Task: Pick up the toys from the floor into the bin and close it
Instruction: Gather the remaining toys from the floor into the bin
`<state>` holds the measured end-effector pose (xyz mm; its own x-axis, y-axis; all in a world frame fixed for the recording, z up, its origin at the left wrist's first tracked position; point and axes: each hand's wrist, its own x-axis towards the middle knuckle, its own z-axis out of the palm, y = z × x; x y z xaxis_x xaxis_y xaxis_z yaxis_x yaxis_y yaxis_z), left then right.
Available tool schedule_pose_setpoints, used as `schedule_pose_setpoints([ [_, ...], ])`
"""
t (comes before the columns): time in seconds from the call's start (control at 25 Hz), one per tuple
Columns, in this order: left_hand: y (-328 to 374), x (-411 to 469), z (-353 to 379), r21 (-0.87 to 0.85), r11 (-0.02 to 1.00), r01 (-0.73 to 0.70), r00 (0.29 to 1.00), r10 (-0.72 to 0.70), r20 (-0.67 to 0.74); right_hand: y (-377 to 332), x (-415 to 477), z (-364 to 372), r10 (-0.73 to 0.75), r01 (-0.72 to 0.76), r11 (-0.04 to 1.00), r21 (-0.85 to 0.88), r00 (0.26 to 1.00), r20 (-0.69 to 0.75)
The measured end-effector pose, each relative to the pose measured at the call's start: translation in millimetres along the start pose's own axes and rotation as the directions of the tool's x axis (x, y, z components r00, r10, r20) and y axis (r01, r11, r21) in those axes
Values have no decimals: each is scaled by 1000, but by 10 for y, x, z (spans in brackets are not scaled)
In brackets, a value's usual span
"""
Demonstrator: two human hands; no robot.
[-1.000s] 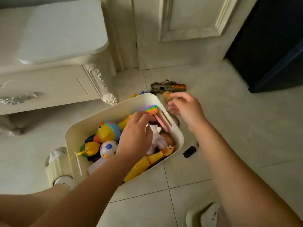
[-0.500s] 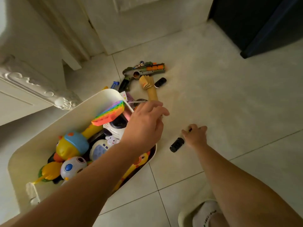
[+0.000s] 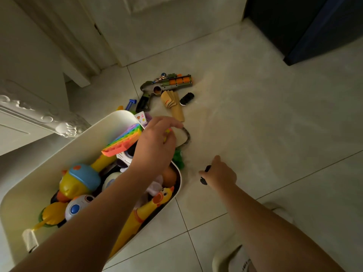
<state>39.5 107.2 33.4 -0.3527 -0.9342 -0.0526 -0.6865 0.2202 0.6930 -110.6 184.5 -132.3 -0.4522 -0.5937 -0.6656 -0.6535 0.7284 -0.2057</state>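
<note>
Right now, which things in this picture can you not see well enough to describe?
- Head view: the small black toy under the right hand; the fingers cover most of it.
- Head view: what the left hand pinches; only a yellow-pink sliver shows.
- Head view: toys behind the bin; its rim hides them.
- No lid in view.
- The slipper is cut off by the bottom edge.

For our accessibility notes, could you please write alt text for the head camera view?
A person's right hand closes on a small black toy car on the tiled floor, while the left hand holds something small over the white bin full of toys. A toy gun, a tan rubber hand and another black car lie beyond.
</note>
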Motion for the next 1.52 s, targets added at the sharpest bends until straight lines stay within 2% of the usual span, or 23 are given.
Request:
schedule_pose_setpoints([
  [0.12,-2,24,-107,-91,992,89,995,-92,-25,-110,-5,3,-125,123,990,68,992,26],
  [0.2,-21,2,-173,-141,984,106,990,-117,-74,-226,31,-73,-274,271,959,81,961,27],
  [0.32,-76,-61,-250,-178,976,123,986,-141,-92,-516,63,-120,-502,507,860,-55,860,84],
  [0.4,-120,-98,-298,-153,981,116,986,-132,-101,-680,75,-76,-563,583,804,-117,810,163],
  [0.52,-180,-143,-395,-175,976,128,983,-149,-110,-752,84,11,-565,598,795,-107,792,231],
  [0.68,-332,-225,-525,-255,954,156,973,-193,-127,-695,54,33,-509,519,854,-23,845,168],
  [0.72,-381,-256,-555,-282,944,173,967,-217,-131,-700,27,-16,-495,501,865,17,850,177],
  [0.8,-485,-337,-627,-313,924,220,952,-273,-137,-740,-31,-233,-487,448,866,221,856,173],
  [0.88,-624,-475,-747,-332,903,271,931,-334,-149,-817,-120,-608,-508,421,808,412,852,125],
  [0.96,-808,-672,-914,-349,882,315,907,-389,-164,-957,-300,-1064,-566,503,741,446,824,11],
  [1.08,-1088,-947,-1199,-399,831,387,847,-492,-201,-1290,-821,-1596,-715,680,563,469,686,-135],
  [1.12,-1171,-1044,-1299,-436,803,406,821,-530,-213,-1429,-1005,-1618,-761,718,525,457,636,-127],
  [1.16,-1247,-1123,-1380,-478,775,415,798,-561,-218,-1585,-1170,-1565,-791,740,530,414,607,-72],
  [1.32,-1455,-1431,-1530,-542,709,452,757,-626,-188,-2105,-1569,-708,-758,763,637,112,593,270],
  [1.4,-1506,-1571,-1540,-528,701,479,758,-634,-154,-2206,-1646,-262,-724,739,671,56,637,263],
  [1.52,-1565,-1706,-1603,-495,697,518,748,-651,-133,-2235,-1708,30,-662,674,738,-38,733,156],
])
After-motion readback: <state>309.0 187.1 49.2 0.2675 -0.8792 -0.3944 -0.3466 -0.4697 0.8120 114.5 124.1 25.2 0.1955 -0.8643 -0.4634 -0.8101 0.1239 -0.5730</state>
